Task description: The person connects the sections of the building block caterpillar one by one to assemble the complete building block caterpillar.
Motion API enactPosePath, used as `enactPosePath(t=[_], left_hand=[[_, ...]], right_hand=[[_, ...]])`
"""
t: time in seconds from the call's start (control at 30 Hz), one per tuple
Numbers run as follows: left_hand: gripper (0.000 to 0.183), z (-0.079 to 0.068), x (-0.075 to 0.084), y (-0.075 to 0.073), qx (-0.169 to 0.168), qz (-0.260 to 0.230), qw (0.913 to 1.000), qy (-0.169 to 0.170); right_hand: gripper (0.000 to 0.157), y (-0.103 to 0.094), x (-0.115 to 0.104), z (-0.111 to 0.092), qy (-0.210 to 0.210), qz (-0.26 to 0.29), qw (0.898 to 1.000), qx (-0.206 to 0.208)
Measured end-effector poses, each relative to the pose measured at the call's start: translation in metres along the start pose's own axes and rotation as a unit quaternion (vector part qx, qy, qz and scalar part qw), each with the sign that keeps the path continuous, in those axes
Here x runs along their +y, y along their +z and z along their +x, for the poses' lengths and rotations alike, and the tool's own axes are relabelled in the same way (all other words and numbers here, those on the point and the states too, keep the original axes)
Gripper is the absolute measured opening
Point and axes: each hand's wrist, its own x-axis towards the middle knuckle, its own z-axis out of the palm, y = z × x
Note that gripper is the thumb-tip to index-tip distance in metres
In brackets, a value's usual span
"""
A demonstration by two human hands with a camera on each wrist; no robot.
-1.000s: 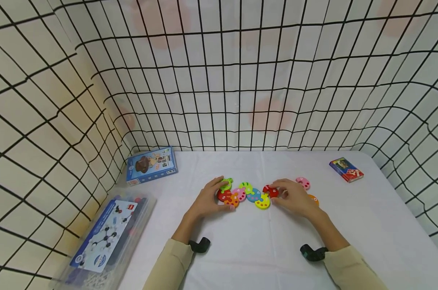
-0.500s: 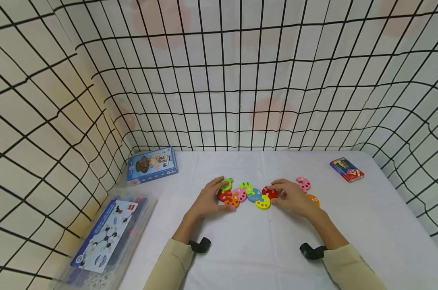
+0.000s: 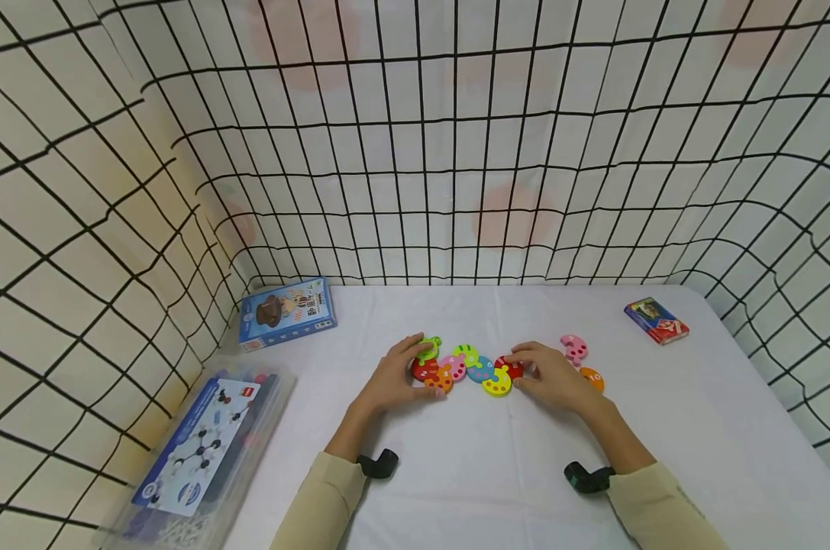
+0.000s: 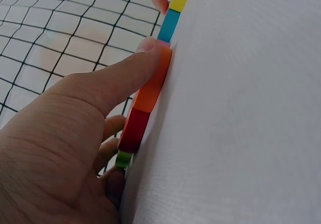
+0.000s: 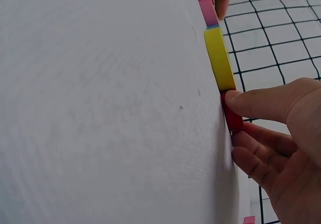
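A row of colourful numbered puzzle pieces lies joined in a wavy chain on the white table. My left hand (image 3: 392,380) grips the chain's left end, its thumb against the orange piece (image 4: 153,83) and its fingers by the green end piece (image 3: 430,349). The red piece numbered 2 (image 3: 424,371) sits between them. At the right end, my right hand (image 3: 553,374) pinches another red piece (image 5: 232,114), which sits against the yellow piece (image 5: 219,58). Pink (image 3: 453,368), green striped (image 3: 466,354) and blue (image 3: 480,370) pieces fill the middle.
Right of the right hand lie a loose pink piece (image 3: 576,349) and an orange piece numbered 10 (image 3: 593,378). A blue box (image 3: 287,314) stands back left, a clear case (image 3: 201,451) front left, a small red-and-blue box (image 3: 657,321) back right. Black wire mesh (image 3: 449,168) encloses the table.
The right hand has brought the red piece slightly left and down, turning it so that it sits snugly at the yellow piece. The left hand has stayed in place.
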Motion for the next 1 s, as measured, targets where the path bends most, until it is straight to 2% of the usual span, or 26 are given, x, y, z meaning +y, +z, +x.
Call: enactPosePath(t=[0.27, 0.7, 1.0], left_hand=[[0.089, 0.0, -0.001, 0.004, -0.001, 0.007, 1.0, -0.003], [0.091, -0.001, 0.002, 0.003, 0.001, 0.018, 0.9998, -0.009], [0.089, -0.002, 0.003, 0.003, 0.001, 0.01, 0.9999, -0.006]], right_hand=[[0.046, -0.005, 0.005, -0.002, 0.007, 0.017, 1.0, 0.003], [0.048, -0.042, 0.041, -0.014, 0.029, -0.002, 0.998, 0.059], [0.057, -0.056, 0.062, -0.018, 0.076, 0.0, 0.994, 0.08]])
